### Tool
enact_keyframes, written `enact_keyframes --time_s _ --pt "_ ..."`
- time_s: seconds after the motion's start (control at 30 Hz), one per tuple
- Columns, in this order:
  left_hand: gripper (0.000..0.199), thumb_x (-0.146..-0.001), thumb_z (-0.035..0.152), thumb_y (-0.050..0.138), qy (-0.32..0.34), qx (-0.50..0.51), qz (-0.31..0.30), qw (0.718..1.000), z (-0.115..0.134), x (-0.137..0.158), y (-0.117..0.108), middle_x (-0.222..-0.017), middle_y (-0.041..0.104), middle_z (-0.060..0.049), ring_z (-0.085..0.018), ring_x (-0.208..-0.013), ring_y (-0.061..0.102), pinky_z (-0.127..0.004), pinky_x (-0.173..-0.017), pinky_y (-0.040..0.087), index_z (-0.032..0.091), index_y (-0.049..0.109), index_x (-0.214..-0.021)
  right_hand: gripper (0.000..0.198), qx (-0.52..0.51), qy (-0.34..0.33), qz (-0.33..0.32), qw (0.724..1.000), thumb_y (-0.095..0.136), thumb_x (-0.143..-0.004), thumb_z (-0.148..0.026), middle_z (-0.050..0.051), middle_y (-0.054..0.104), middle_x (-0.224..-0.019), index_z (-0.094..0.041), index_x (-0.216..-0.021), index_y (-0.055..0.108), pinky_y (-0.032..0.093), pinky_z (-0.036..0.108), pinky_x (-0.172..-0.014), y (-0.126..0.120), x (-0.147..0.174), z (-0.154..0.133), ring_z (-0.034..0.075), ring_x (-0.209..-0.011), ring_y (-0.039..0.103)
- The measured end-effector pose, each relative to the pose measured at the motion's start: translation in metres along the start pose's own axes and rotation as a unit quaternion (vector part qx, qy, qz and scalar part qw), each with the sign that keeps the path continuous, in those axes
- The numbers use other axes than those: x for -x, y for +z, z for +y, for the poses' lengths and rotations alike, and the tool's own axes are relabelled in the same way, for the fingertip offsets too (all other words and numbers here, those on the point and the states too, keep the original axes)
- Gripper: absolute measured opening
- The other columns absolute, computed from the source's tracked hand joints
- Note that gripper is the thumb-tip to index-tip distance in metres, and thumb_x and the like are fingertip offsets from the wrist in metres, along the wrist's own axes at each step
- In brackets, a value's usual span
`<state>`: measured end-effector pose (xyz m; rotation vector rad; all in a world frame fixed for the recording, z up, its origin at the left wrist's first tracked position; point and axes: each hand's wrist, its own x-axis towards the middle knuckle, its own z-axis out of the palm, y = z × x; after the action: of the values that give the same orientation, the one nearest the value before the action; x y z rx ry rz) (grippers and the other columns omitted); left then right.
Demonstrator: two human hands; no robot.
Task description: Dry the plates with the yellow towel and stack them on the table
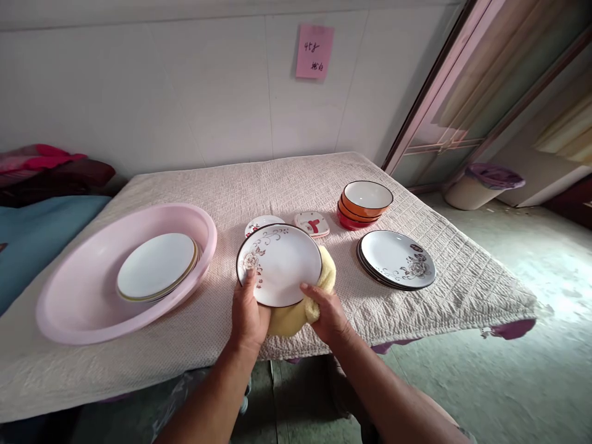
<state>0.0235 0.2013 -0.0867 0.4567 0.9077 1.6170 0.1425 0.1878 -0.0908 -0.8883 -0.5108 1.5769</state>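
A white plate [287, 265] with a dark rim and brown flowers is held up over the table's front edge, tilted towards me. My left hand [248, 311] grips its lower left side, thumb on the face. At the lower right, my right hand [327, 311] holds the rim with the thumb on top. A yellow cloth [289, 317] is bunched in that hand and hangs behind and below the plate. To the right lies a stack of similar flowered plates [393, 256]. On the left, a pink basin [60, 308] contains a stack of white plates [157, 265].
Behind the stacked flowered plates stand orange and red bowls [365, 203], nested together. Small dishes with red designs [312, 223] lie behind the held plate. A quilted cloth [226, 185] covers the table. A pink note [314, 52] is on the wall; a bin [478, 188] stands on the floor at right.
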Motion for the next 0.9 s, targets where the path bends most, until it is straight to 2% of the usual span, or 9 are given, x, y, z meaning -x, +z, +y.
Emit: enact_keyframes --time_s 0.13,0.27,0.37,0.47,0.57,0.7,0.8,0.9 --pt "0.049 -0.082 0.034 0.065 -0.021 -0.060 -0.077 0.995 0.009 -0.010 -0.015 -0.116 0.069 -0.015 -0.026 -0.103 0.066 -0.037 -0.088 0.052 0.014 0.060 -0.126 0.065 -0.009 -0.009 0.032 0.999 0.079 -0.055 -0.023 0.005 0.076 -0.093 -0.021 -0.118 0.064 0.054 0.044 -0.085 -0.009 -0.007 -0.019 0.030 -0.090 0.069" --pt "0.045 -0.080 0.037 0.068 0.001 -0.161 -0.122 0.979 0.029 -0.019 -0.027 -0.097 0.072 -0.010 -0.022 -0.082 0.067 -0.031 -0.074 0.052 0.014 0.066 -0.118 0.051 0.062 -0.023 0.022 0.998 0.081 -0.053 -0.021 0.002 0.075 -0.087 -0.021 -0.103 0.071 0.055 0.040 -0.079 -0.024 -0.012 -0.032 0.025 -0.077 0.068" --pt "0.039 -0.080 0.041 0.068 0.017 -0.287 -0.172 0.942 0.040 -0.019 -0.030 -0.082 0.070 -0.005 -0.018 -0.072 0.062 -0.027 -0.068 0.049 0.015 0.071 -0.109 0.038 0.124 0.005 -0.009 0.992 0.081 -0.055 -0.021 0.003 0.075 -0.082 -0.018 -0.092 0.074 0.055 0.038 -0.071 -0.034 -0.014 -0.038 0.023 -0.070 0.067" --pt "0.034 -0.084 0.041 0.064 0.071 -0.390 -0.190 0.898 0.043 -0.017 -0.028 -0.080 0.070 -0.004 -0.018 -0.075 0.061 -0.026 -0.071 0.047 0.016 0.073 -0.104 0.035 0.151 0.022 -0.033 0.988 0.080 -0.056 -0.022 0.003 0.075 -0.076 -0.017 -0.091 0.075 0.054 0.037 -0.067 -0.039 -0.015 -0.039 0.023 -0.067 0.067" --pt "0.033 -0.085 0.041 0.063 0.109 -0.396 -0.166 0.896 0.041 -0.015 -0.025 -0.087 0.072 -0.005 -0.020 -0.081 0.062 -0.026 -0.076 0.047 0.016 0.074 -0.104 0.036 0.143 0.003 -0.032 0.989 0.081 -0.058 -0.022 0.002 0.075 -0.078 -0.018 -0.093 0.075 0.055 0.036 -0.069 -0.040 -0.017 -0.038 0.023 -0.069 0.067" --pt "0.034 -0.081 0.043 0.066 0.098 -0.324 -0.103 0.935 0.035 -0.014 -0.023 -0.086 0.072 -0.004 -0.019 -0.077 0.063 -0.027 -0.073 0.048 0.015 0.073 -0.099 0.039 0.104 -0.013 -0.044 0.993 0.081 -0.062 -0.025 0.005 0.076 -0.090 -0.019 -0.099 0.072 0.055 0.039 -0.078 -0.041 -0.023 -0.032 0.025 -0.078 0.069" --pt "0.033 -0.079 0.043 0.068 0.093 -0.225 -0.003 0.970 0.030 -0.014 -0.016 -0.086 0.072 -0.004 -0.019 -0.079 0.065 -0.027 -0.072 0.050 0.015 0.070 -0.097 0.048 0.046 -0.005 -0.067 0.997 0.081 -0.065 -0.027 0.007 0.075 -0.099 -0.020 -0.111 0.068 0.054 0.042 -0.085 -0.037 -0.022 -0.019 0.028 -0.089 0.070" --pt "0.033 -0.081 0.043 0.065 0.109 -0.142 0.104 0.978 0.025 -0.009 -0.003 -0.094 0.072 -0.005 -0.020 -0.085 0.067 -0.030 -0.075 0.053 0.016 0.067 -0.101 0.052 -0.013 0.011 -0.090 0.996 0.077 -0.070 -0.032 0.008 0.075 -0.101 -0.020 -0.119 0.064 0.054 0.043 -0.087 -0.023 -0.013 -0.002 0.028 -0.096 0.069"
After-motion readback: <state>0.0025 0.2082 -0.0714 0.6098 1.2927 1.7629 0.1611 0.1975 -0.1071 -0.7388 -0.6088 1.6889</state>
